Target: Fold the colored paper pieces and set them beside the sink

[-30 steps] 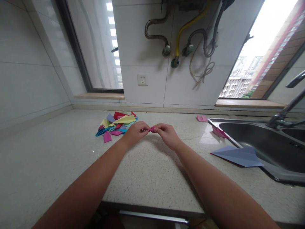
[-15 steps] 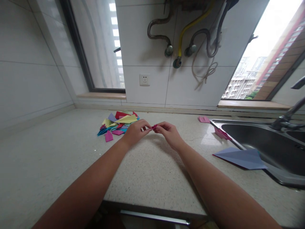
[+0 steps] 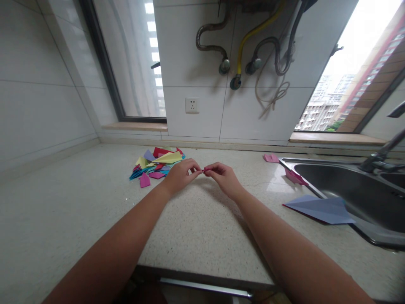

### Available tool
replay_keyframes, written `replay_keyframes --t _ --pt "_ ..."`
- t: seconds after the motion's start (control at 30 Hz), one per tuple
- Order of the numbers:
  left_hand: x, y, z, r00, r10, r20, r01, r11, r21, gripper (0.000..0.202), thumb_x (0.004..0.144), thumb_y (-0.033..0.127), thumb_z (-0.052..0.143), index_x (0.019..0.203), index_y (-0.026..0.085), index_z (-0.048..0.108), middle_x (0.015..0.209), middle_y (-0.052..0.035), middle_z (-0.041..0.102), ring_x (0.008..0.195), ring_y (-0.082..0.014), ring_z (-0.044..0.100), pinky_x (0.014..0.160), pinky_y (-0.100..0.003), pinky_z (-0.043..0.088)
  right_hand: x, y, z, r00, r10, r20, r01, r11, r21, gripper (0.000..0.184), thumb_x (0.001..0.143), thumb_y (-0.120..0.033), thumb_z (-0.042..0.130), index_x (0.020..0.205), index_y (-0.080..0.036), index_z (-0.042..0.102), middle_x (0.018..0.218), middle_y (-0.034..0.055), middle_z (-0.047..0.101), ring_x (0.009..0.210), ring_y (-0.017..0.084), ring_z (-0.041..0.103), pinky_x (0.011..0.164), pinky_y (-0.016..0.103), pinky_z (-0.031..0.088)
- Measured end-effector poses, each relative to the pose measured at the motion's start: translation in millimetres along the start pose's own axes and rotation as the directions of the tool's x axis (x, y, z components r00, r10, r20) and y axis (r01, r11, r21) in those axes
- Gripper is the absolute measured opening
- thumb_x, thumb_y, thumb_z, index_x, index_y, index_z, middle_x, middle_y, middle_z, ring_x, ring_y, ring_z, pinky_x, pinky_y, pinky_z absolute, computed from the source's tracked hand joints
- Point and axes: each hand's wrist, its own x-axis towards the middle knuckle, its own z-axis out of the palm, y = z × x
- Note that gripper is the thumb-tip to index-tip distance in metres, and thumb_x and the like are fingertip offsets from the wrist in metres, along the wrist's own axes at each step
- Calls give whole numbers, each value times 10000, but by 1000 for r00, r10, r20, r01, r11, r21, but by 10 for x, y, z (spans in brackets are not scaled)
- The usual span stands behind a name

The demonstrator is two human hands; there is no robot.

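The person's left hand and right hand met over the middle of the counter, both forearms stretched out from the near edge. Between them sat a small piece of pink paper. It was pinched from each side by thumb and fingertips and held just above the speckled stone. Both hands were closed narrowly on it, the remaining fingers curled in. The paper was so small and so covered by the fingertips that its shape could not be made out.

Just left of the left hand, a pile of paper scraps lay on the counter in yellow, red, blue, purple and pink. One pink scrap lay at its near edge, a little apart from the rest.

To the right, well apart from the hands, a steel sink was set into the counter, with a tap at its far side. A blue-grey folded sheet lay across the sink's near rim, partly on the counter. A folded pink piece rested on the sink's left rim, and another pink piece lay beyond it near the wall.

On the tiled wall behind hung a white socket. Above it were metal hoses and a yellow hose, with a window on either side.
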Motion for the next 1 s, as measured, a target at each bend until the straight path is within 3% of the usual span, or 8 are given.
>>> replay_keyframes --t 0.17,0.33,0.73,1.0 --pt "-13 1 30 999 -47 -12 47 999 2 220 827 325 665 1013 211 642 796 -2 635 700 -125 585 604 -228 457 -1 -15 16 1000 -14 20 14 999 37 175 745 -322 719 862 -191 710 904 62 723 867 183 660 868 377 501" --pt "-5 -21 19 1000 -12 18 12 999 36 153 874 323 601 900 204 693 791 -21 664 700 -133 583 635 -243 453 -5 -17 32 1000 -18 23 18 999 33 168 743 -304 720 868 -193 716 903 60 724 864 180 653 861 368 497" --pt "-7 6 12 998 -49 34 46 997 61 175 882 340 596 867 203 703 843 -42 699 757 -165 612 634 -259 453 10 -17 40 1000 12 -19 -13 999 -50 77 737 -269 693 750 -193 699 873 62 730 845 199 655 834 367 492" --pt "-5 -41 13 996 -82 44 80 996 50 186 881 362 598 871 206 700 824 -33 693 753 -163 608 641 -262 437 6 -40 67 999 24 -38 -25 998 -49 170 750 -343 696 771 -174 689 797 60 719 774 184 645 777 354 498"
